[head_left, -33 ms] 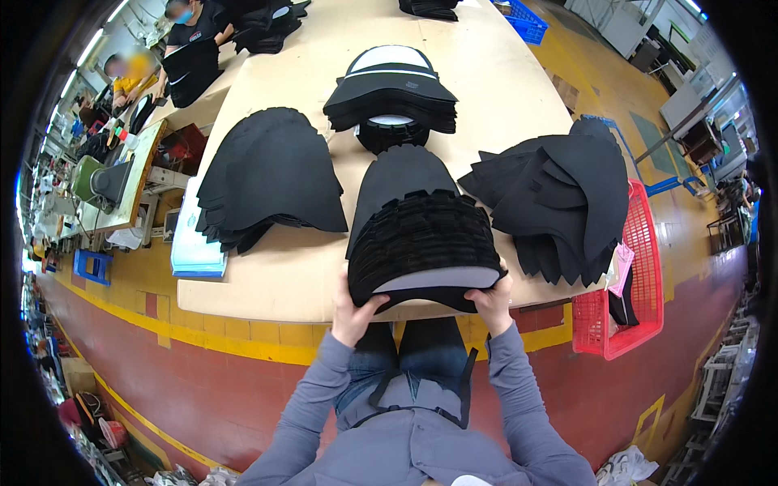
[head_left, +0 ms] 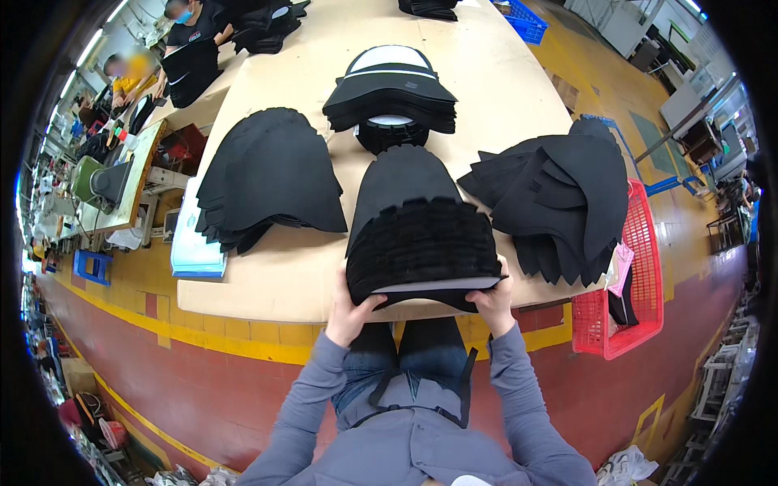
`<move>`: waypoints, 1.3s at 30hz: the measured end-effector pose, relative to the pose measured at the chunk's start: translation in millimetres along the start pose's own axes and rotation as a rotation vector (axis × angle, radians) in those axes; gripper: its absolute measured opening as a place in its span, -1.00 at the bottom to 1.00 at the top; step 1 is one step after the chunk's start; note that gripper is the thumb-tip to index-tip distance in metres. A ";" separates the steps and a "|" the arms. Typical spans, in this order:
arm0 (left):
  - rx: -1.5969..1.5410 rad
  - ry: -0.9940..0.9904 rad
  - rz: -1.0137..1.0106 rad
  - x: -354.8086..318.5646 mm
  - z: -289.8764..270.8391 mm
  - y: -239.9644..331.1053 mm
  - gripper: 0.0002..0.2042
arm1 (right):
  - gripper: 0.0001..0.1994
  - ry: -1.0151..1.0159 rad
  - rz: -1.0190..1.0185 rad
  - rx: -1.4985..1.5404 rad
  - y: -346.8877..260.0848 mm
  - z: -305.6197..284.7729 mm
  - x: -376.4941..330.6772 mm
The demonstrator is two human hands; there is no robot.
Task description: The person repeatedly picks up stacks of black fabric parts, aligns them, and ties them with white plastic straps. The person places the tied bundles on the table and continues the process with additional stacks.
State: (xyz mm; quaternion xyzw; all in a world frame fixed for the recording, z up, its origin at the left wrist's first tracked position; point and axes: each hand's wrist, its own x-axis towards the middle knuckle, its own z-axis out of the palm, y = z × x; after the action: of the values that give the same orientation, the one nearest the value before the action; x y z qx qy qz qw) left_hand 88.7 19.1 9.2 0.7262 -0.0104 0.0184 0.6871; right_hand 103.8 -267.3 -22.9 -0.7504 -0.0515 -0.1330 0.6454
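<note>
While two hands grip the single layered stack of black pieces [head_left: 425, 239] at the counter's [head_left: 243, 293] near edge, three other black groups lie close around it. The left hand [head_left: 350, 306] pinches one near corner and the right hand [head_left: 493, 296] the other, each with its thumb at the near edge. The stack's pieces overlap too tightly to count; one pale strip [head_left: 438, 285] shows along its front. On the left is one fanned pile [head_left: 271, 174], partly over one light-blue sheaf [head_left: 198, 253]; on the right, one looser pile [head_left: 559, 190]; just beyond the stack, one white-topped bundle [head_left: 393, 89]. One red basket [head_left: 640, 279] stands beside the counter's right edge, with one pink item [head_left: 621, 267] at its side. Farther off are one blue crate [head_left: 525, 23] and, at upper left, two other people, one in black [head_left: 194, 31], one in yellow [head_left: 130, 77].
</note>
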 end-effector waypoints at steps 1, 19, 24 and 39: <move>0.043 -0.077 -0.030 3.8 -6.7 11.0 -0.24 | -0.20 -0.049 -0.055 -0.100 -11.4 -1.9 10.5; 0.011 -0.111 0.354 19.6 10.0 -6.9 -0.65 | -0.80 0.139 -0.279 -0.057 -6.6 -9.6 2.5; 0.247 -0.356 0.240 43.3 -1.9 -33.8 -0.61 | -0.85 0.118 -0.061 -0.087 34.0 -2.0 2.3; -0.026 -0.052 -0.076 100.9 -5.7 31.1 -0.33 | -0.63 0.063 0.030 -0.249 -76.1 19.0 107.0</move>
State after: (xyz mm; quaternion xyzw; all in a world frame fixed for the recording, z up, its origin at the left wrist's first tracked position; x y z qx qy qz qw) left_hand 188.1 24.2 44.7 0.7172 -0.0006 -0.0266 0.6963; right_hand 189.9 -246.4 75.7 -0.8208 -0.0030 -0.1520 0.5506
